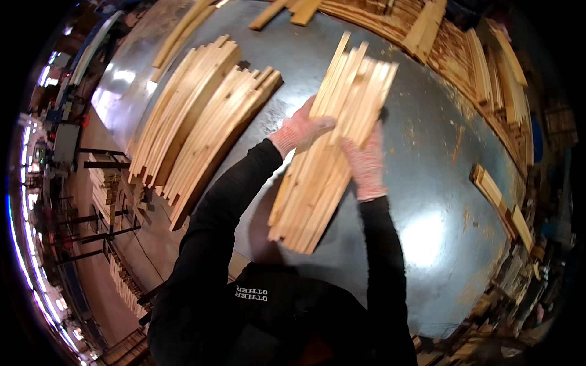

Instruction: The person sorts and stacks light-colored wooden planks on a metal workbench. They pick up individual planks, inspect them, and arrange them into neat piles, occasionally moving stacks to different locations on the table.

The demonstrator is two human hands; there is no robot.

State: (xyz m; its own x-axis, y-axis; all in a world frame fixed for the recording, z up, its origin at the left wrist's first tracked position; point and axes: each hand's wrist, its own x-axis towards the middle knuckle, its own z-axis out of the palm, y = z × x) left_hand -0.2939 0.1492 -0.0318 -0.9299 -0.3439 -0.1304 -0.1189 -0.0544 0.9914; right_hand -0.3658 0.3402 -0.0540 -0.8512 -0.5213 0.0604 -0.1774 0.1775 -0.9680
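A bundle of pale wooden strips (317,189) lies lengthwise in front of me, its far ends uneven. My left hand (303,127), in a pinkish-white knit glove, grips the bundle's left side with the thumb over the top. On the opposite side my right hand (366,161), gloved the same way, closes round the right edge; some of its fingers are hidden by the wood. Two further stacks of wooden strips, one farther left (183,110) and one nearer (223,134), lie beside my left arm.
Beneath the wood is a grey metal table (427,171). Short wooden pieces (494,198) lie at its right, and more boards (287,12) lie along the far edge. Past the far right edge, boards rest on a wooden surface (455,79). A dark metal rack (107,238) with strips stands left.
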